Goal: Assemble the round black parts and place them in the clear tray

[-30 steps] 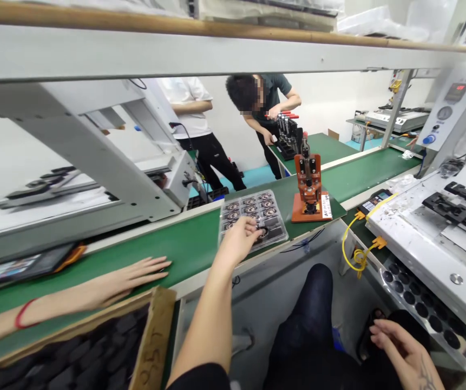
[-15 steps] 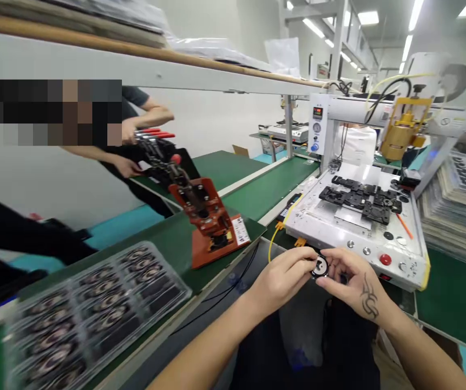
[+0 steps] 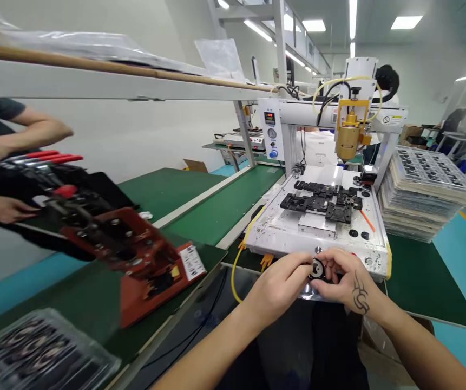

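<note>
Between my two hands is a small round black part with a pale metallic ring face, in front of the machine's near edge. My left hand pinches its left side with fingers closed. On the other side, my right hand has thumb and fingers closed around it; the curled fingers partly hide it. Just beyond lies the white machine bed, bearing a black fixture made of several plates. Above the bed hangs a gold dispensing head.
A red toggle-clamp fixture stands left, near a clear tray of ring-shaped parts. Behind the clamp are a co-worker's arms. Stacked trays rise at right. An orange stick and black discs lie on the bed.
My view has swung right, so the clamp fixture, tray and machine sit further left. Both hands still hold the round part, now seen before the machine's front edge.
</note>
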Action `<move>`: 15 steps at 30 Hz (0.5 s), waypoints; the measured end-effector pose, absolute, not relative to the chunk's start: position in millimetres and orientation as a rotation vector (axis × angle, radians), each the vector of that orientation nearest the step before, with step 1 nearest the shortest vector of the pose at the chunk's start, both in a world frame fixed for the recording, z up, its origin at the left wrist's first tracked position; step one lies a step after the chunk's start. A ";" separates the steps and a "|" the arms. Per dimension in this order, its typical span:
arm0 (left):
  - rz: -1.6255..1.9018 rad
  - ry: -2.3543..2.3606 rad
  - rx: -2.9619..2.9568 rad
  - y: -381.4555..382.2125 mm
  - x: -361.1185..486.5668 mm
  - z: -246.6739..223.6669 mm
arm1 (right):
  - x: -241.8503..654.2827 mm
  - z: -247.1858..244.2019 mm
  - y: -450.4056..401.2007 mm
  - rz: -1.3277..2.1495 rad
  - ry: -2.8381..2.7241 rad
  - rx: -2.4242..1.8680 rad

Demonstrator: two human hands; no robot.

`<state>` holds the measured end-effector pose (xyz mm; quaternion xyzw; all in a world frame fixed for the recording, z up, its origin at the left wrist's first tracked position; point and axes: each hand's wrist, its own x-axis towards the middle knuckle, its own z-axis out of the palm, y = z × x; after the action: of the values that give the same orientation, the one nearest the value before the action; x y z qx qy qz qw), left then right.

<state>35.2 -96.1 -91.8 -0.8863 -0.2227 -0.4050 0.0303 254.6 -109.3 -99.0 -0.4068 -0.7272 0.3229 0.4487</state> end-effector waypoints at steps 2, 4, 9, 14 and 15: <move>-1.235 -0.770 -2.864 -80.6 42.3 -87.8 | 272.8 -96.9 -104.3 0.735 -1.772 -1.076; -1.232 -0.857 -2.965 -54.4 51.5 -78.1 | 295.9 -91.8 -97.6 0.634 -1.720 -1.158; -1.118 -1.051 -3.025 45.2 106.2 -38.4 | 346.7 -67.6 -85.6 0.422 -1.577 -1.293; -0.740 -1.198 -3.112 128.3 175.1 -17.8 | 369.4 -52.5 -97.1 0.356 -1.504 -1.319; -0.670 -1.218 -3.130 139.0 183.0 -17.5 | 374.0 -51.8 -101.9 0.352 -1.496 -1.333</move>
<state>183.0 139.0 -17.5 -0.9047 -0.3522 -0.1937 -0.1412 374.0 -101.9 -51.8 -0.5574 -0.6255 0.1473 0.5257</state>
